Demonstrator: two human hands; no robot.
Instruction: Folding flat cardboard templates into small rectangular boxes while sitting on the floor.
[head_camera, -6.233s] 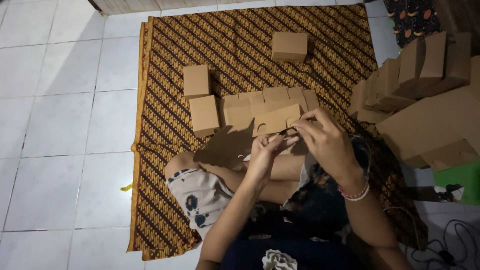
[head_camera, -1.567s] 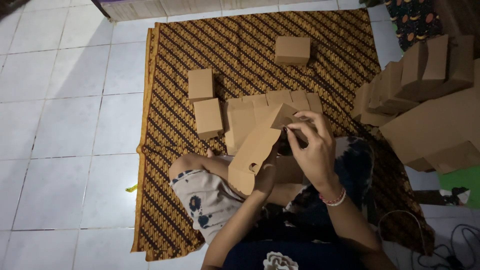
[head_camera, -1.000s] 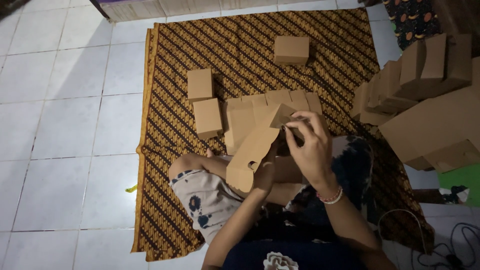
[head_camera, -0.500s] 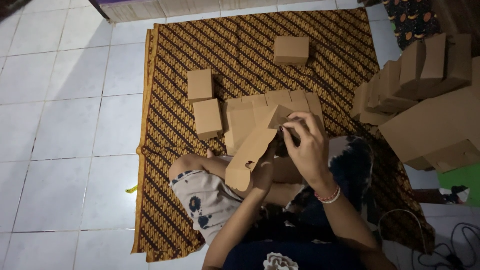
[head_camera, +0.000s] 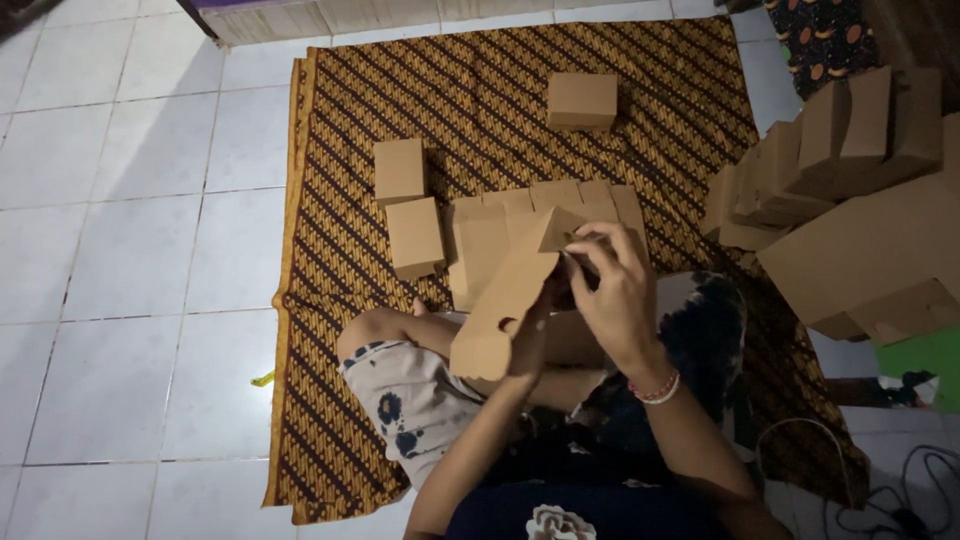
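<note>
Cardboard box blank (head_camera: 505, 310) is sitting in my two hands, up above my lap, and I am looking down on it from my head camera. Its long side is running on a slant, from low on the left, near my bent knee, up to the right, where its folded top corner is poking out by my fingers.

Going from the left: two closed little boxes (head_camera: 407, 205) are lying on the patterned cloth (head_camera: 330, 300), one just behind the other. Next to them, flat blanks (head_camera: 545, 205) are lying in a row, right behind the piece I am holding.

My left hand (head_camera: 535, 325) is tucked under the blank, so the card is hiding most of it. It seems to be propping the low end, but I cannot tell how its fingers are closing.

My right hand (head_camera: 615, 290) is on the high end. Its fingers (head_camera: 600, 240) are curled and pinching the top flap. So the right hand is nearer to the fold, and the long body is hanging away from it, down and to the left.

Farther right, a pile of made boxes (head_camera: 850, 200) is leaning together, well apart from my hands. One more box (head_camera: 582, 100) is sitting alone at the far side of the cloth.
</note>
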